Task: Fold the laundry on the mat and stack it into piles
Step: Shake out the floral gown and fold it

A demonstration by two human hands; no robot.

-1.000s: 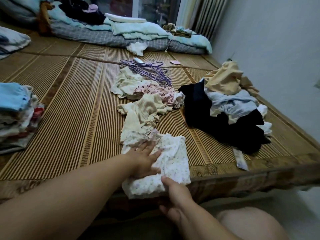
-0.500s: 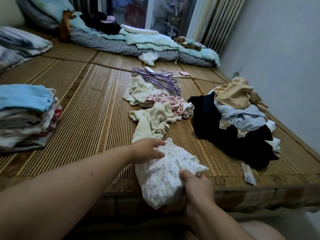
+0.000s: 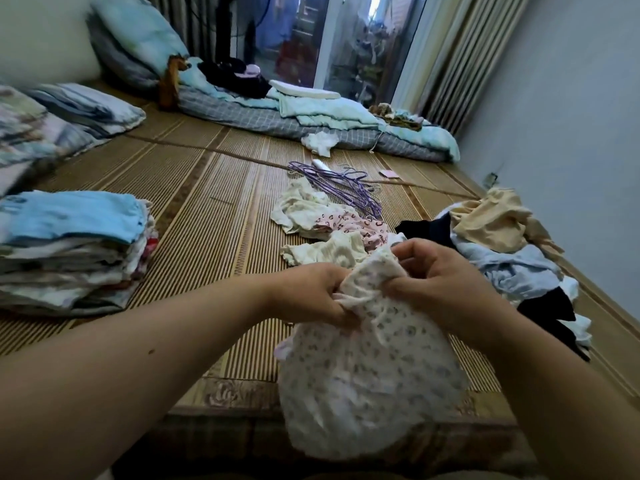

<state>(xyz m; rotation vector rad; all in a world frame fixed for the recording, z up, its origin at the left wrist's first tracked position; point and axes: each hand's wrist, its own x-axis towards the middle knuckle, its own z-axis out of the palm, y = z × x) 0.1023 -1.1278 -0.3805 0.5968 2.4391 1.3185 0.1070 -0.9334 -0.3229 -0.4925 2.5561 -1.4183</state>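
A white floral-print garment (image 3: 367, 382) hangs bunched above the front edge of the bamboo mat (image 3: 214, 237). My left hand (image 3: 311, 292) grips its top edge on the left and my right hand (image 3: 436, 282) pinches the top on the right. A stack of folded clothes (image 3: 72, 251) with a light blue piece on top sits at the left. Unfolded cream and pink-patterned clothes (image 3: 325, 223) lie in the middle of the mat. A heap of black, pale blue and tan laundry (image 3: 502, 251) lies at the right.
Purple hangers (image 3: 343, 185) lie beyond the loose clothes. A white cloth (image 3: 320, 142) lies before the rolled bedding (image 3: 311, 112) along the far side. Pillows (image 3: 69, 112) are at the far left. A grey wall (image 3: 571, 116) runs along the right.
Both hands have lifted the floral garment off the mat and gathered its top edge between them. My view has tilted up and nearer.
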